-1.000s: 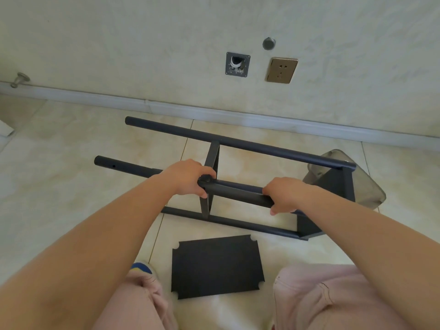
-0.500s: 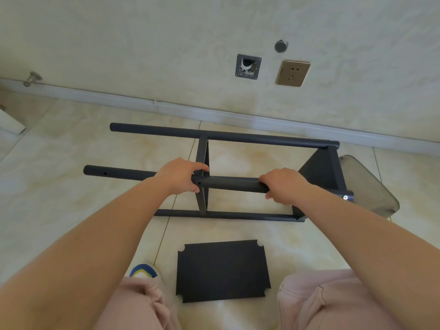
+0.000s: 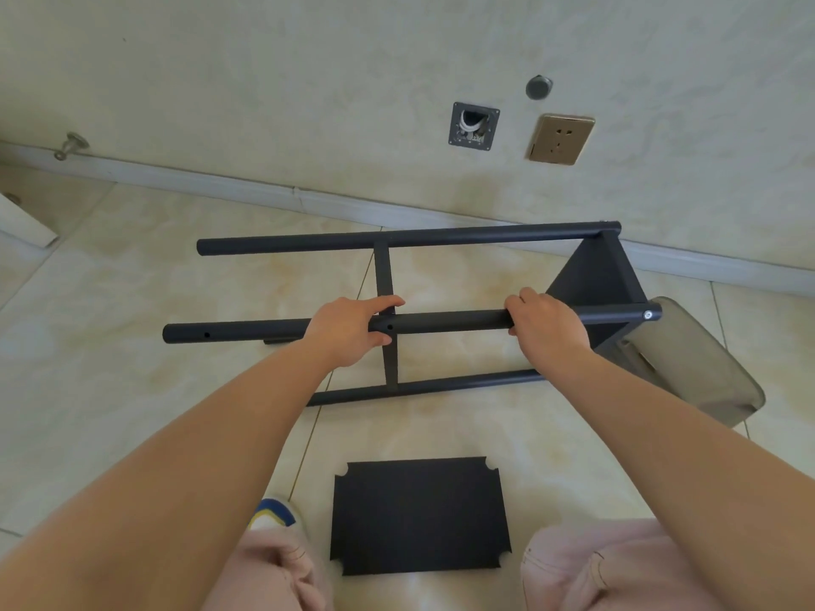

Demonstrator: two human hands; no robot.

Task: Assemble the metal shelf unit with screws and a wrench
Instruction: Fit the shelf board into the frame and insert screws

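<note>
On the tiled floor (image 3: 132, 302), near the wall, the frame (image 3: 441, 321) lies on its side — dark tubular posts joined by a cross panel seen edge-on around the middle and a second panel (image 3: 591, 275) fixed at the right end, where a bright screw (image 3: 647, 314) shows in the tip of the near post. So the job looks partly done: two levels appear fitted, while a loose shelf (image 3: 419, 515) lies flat on the floor between the person's knees, well apart from the frame and not yet mounted. An open hole (image 3: 206, 334) near the left end of the near post suggests where it belongs (a guess from the layout). No wrench or spare screws can be seen. The left hand (image 3: 348, 330) has a closed grip on the near post just where the middle panel meets it, fingers wrapped over the top and thumb underneath. The right hand (image 3: 549, 326) grips the same post further right, fingers curled around it, close to the end panel. A grey bag (image 3: 705, 381) lies just beyond that end.
</note>
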